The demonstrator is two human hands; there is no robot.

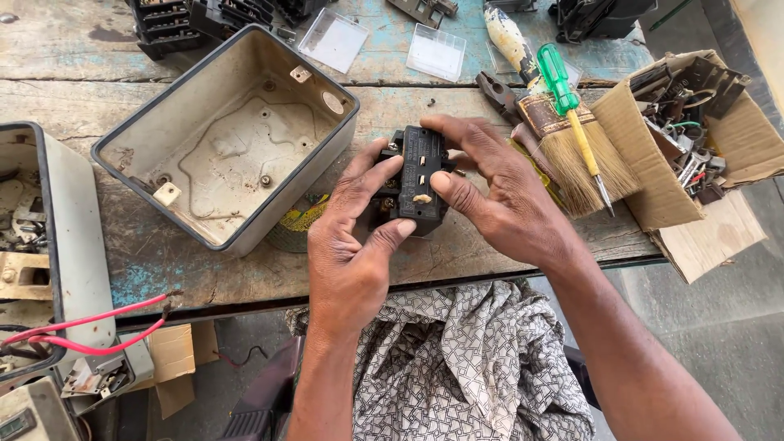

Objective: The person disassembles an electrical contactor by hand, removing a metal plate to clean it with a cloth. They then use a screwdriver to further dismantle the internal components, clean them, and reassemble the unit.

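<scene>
Worn wooden workbench (pixel 122 73) with flaking blue paint, outdoor-looking, grey floor showing at right. Near to far.

Nearest: patterned black-and-white cloth (pixel 457 359) lying over the lap, below the table edge. Red wires (pixel 90 327) trailing from an opened grey device (pixel 57 237) at far left.

Just above the table edge, both hands are gripping a black terminal block (pixel 416 180). Left hand (pixel 351 253) is coming up from below, thumb and fingers closed round the block's left side and lower corner. Right hand (pixel 498 196) is reaching in from the right, fingers curled over the top edge, thumb pressing on the front face near a small pale tab. Block's long axis is running near-far, roughly upright in the view, with the face turned toward the camera. It is sitting between the two palms, left of the right palm and above-right of the left palm; both are touching it, neither clearly nearer. Block seems lifted just off the bench, hard to confirm.

Behind-left: empty grey metal enclosure (pixel 229 131), open side up. Right of the hands: paint brush (pixel 572 155) with a green-handled screwdriver (pixel 572 114) lying across it, pliers (pixel 498 94) beside. Far right: cardboard box (pixel 645 155) of scrap metal parts. Far edge: two clear plastic covers (pixel 433 49) and more black parts (pixel 196 20).
</scene>
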